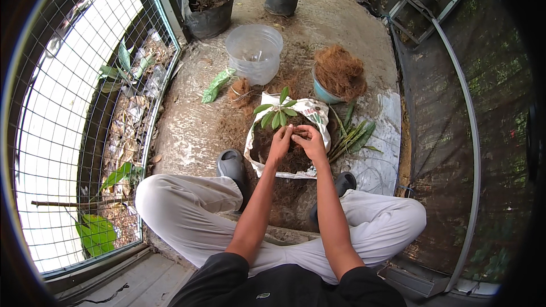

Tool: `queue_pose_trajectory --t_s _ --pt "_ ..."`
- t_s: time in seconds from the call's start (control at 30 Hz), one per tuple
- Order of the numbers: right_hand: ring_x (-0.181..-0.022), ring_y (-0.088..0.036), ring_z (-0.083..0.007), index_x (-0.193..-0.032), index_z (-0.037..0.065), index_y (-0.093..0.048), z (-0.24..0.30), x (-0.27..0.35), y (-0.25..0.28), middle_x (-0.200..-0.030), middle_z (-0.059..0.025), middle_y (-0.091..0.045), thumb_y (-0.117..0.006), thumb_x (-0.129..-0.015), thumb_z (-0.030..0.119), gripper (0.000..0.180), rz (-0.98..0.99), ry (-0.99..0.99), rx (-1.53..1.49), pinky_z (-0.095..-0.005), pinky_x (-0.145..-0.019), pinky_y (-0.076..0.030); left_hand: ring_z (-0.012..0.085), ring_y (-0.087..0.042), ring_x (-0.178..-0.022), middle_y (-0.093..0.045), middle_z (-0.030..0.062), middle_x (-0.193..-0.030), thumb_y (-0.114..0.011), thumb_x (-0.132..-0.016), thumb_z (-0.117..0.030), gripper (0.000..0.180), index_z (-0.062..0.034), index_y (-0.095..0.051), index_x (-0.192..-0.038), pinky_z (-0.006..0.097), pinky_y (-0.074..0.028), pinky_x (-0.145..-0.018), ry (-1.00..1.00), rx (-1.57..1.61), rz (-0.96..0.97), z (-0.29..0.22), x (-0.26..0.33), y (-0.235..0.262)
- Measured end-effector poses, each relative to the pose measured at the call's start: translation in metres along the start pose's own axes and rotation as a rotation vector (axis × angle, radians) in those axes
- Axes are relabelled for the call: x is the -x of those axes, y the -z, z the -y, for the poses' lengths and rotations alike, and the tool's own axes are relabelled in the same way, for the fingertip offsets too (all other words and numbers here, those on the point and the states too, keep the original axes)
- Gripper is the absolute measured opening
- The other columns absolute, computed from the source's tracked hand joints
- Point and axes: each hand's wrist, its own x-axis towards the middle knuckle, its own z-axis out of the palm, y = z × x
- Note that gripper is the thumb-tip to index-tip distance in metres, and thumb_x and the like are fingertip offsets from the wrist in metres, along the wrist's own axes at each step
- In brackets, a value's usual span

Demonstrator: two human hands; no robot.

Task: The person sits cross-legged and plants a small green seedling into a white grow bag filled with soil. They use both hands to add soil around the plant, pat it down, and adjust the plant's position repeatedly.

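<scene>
Before me stands an open white sack (313, 107) with its rim folded outward, filled with dark brown fibrous potting mix (293, 161). A small plant (277, 118) with a rosette of green oval leaves rises at the sack's far side. Over the mix, just on the near side of those leaves, my left hand (280, 142) and my right hand (310, 141) meet at the fingertips. Both have their fingers closed in a pinch. What lies between the fingertips is too small to tell, and the plant's stem is mostly hidden there.
Beyond the sack are a clear plastic pot (253, 62), a blue pot heaped with brown coir fibre (340, 71) and a green packet (217, 86). Long cut leaves (355, 136) lie at right. Potted plants (210, 14) stand farther back; wire mesh (108, 136) and dark netting (438, 136) flank the floor.
</scene>
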Motion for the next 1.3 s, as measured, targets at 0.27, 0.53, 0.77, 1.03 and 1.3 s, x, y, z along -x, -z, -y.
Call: queue_pose_trajectory --t_s 0.27,0.53,0.77,1.03,1.3 --pt "-0.086 -0.065 -0.0278 -0.101 -0.001 -0.067 -0.002 0.012 -0.037 -0.093 -0.0149 -0.068 -0.066 -0.083 0.021 0.028 -0.26 0.249 0.304 -0.0355 -0.079 -0.049 0.011 -0.053 -0.087 -0.06 0.004 -0.091 -0.048 -0.096 -0.027 0.032 0.0016 -0.061 -0.101 0.026 -0.042 -0.079 -0.096 0.011 -0.162 0.008 -0.005 0.005" --pt "-0.114 -0.049 -0.0378 -0.116 0.004 -0.062 -0.017 0.018 -0.058 -0.128 -0.0241 -0.047 -0.044 -0.096 0.032 0.039 -0.267 0.122 0.489 -0.0437 -0.093 -0.043 0.0089 -0.054 -0.075 -0.061 0.0033 -0.085 -0.055 -0.092 -0.023 0.025 0.0007 -0.062 -0.099 0.025 -0.045 -0.066 -0.075 -0.005 -0.202 0.011 -0.006 0.01" --pt "-0.12 -0.042 -0.0405 -0.128 0.0 -0.05 -0.027 0.018 -0.063 -0.137 -0.0258 -0.036 -0.042 -0.096 0.036 0.049 -0.257 0.134 0.564 -0.0469 -0.101 -0.034 0.0091 -0.056 -0.074 -0.063 0.0043 -0.088 -0.056 -0.09 -0.014 0.017 0.0002 -0.06 -0.099 0.022 -0.046 -0.063 -0.063 0.071 -0.252 0.025 -0.009 0.012" --pt "-0.121 -0.045 -0.0283 -0.134 0.003 -0.042 -0.02 0.007 -0.056 -0.131 -0.0158 -0.045 -0.039 -0.098 0.04 0.051 -0.305 -0.027 0.025 -0.0378 -0.1 -0.036 0.0094 -0.056 -0.08 -0.062 0.0045 -0.09 -0.056 -0.091 -0.012 0.018 0.0008 -0.056 -0.102 0.023 -0.046 -0.071 -0.026 0.14 -0.002 0.027 -0.004 -0.006" --pt "-0.111 -0.05 -0.0222 -0.126 0.001 -0.047 -0.017 0.006 -0.036 -0.121 -0.0116 -0.052 -0.037 -0.096 0.048 0.057 -0.281 -0.238 -0.346 -0.0367 -0.094 -0.038 0.0152 -0.054 -0.081 -0.06 0.0072 -0.09 -0.052 -0.093 -0.027 0.029 0.0003 -0.053 -0.104 0.029 -0.044 -0.077 -0.041 -0.106 0.041 0.03 0.0 -0.022"
